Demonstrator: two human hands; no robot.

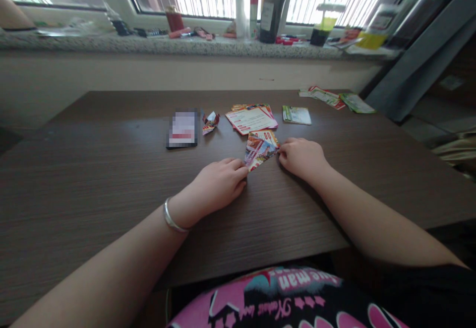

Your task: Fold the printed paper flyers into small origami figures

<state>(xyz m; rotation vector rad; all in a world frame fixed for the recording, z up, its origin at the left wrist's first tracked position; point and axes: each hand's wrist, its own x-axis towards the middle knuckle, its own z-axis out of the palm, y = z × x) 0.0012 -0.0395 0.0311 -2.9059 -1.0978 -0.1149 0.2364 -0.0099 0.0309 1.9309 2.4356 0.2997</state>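
Note:
A colourful printed paper [260,149], partly folded, lies on the dark wooden table [92,169] between my hands. My left hand [219,184], with a silver bangle on its wrist, pinches the paper's lower left corner with curled fingers. At the paper's right edge, my right hand [302,158] presses and grips it with fingers closed. Just behind the paper lies a small stack of red and white leaflets [250,118].
A phone [182,129] lies face up left of the leaflets, with a small folded paper piece [210,122] beside it. A green card [296,115] and more leaflets [334,98] lie further right. Bottles and jars [271,10] crowd the stone windowsill.

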